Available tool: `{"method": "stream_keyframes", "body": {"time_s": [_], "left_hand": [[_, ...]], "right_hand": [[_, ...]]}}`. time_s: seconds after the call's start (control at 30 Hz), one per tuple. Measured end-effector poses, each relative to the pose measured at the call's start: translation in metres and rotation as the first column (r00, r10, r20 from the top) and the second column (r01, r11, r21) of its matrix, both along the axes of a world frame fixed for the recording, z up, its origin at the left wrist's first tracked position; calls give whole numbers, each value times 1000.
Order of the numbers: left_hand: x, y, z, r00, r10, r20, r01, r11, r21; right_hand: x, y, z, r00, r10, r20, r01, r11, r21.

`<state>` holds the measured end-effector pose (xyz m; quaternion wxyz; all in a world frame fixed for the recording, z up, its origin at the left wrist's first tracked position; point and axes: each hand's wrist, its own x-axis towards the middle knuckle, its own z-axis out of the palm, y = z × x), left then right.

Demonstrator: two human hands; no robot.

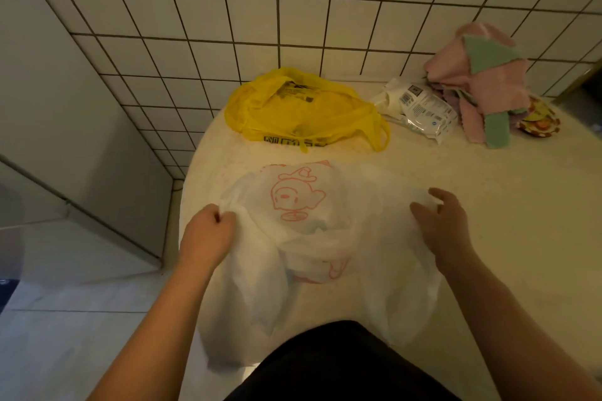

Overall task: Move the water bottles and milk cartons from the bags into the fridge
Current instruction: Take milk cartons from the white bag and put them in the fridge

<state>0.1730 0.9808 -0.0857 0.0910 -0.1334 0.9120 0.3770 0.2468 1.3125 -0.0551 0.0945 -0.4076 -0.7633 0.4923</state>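
A white plastic bag (303, 205) with a red cartoon print lies on the counter right in front of me, its lower part hanging over the front edge. My left hand (208, 234) pinches the bag's left edge. My right hand (443, 228) rests on the bag's right edge, fingers curled into the plastic. Faint shapes show through the plastic, but what is inside stays hidden. Behind it a yellow plastic bag (303, 107) lies slumped against the tiled wall, dark shapes dimly visible inside. No bottle or carton is plainly visible.
The pale counter (488, 192) ends at a tiled wall (293, 10). A white wipes pack (420, 107), a pile of pink and green cloths (482, 85) and a small colourful packet (537, 120) sit at the back right. A grey appliance (49, 107) stands left, beside the floor.
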Motion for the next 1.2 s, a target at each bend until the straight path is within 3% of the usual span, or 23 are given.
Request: {"method": "stream_keyframes", "body": {"time_s": [0.1,0.17,0.23,0.3,0.4,0.5,0.7,1.0,1.2], "left_hand": [[15,5,-3,972,-44,-232,18,993,-115],[21,17,7,884,-153,-442,110,986,-122],[24,33,16,789,-348,-506,274,937,-216],[22,47,13,768,-513,-384,396,851,-344],[13,61,0,817,-570,-85,476,751,-458],[9,61,-15,838,-533,118,523,722,-453],[15,44,-43,872,-456,176,487,778,-397],[-4,40,-41,862,-487,-141,433,851,-297],[-31,59,3,812,-578,-74,583,810,70]], "right_hand": [[2,-8,3,980,178,88,-198,920,338],[1,-21,12,934,352,56,-318,753,576],[-6,-38,22,822,568,38,-431,577,694],[-18,-56,19,696,707,125,-533,392,750],[-38,-72,3,600,669,439,-708,189,680],[-47,-70,-17,509,511,692,-855,206,476],[-26,-57,-51,415,467,781,-908,269,322],[-18,-58,-65,568,514,643,-821,298,487],[-29,-65,-56,554,623,552,-830,361,426]]}}
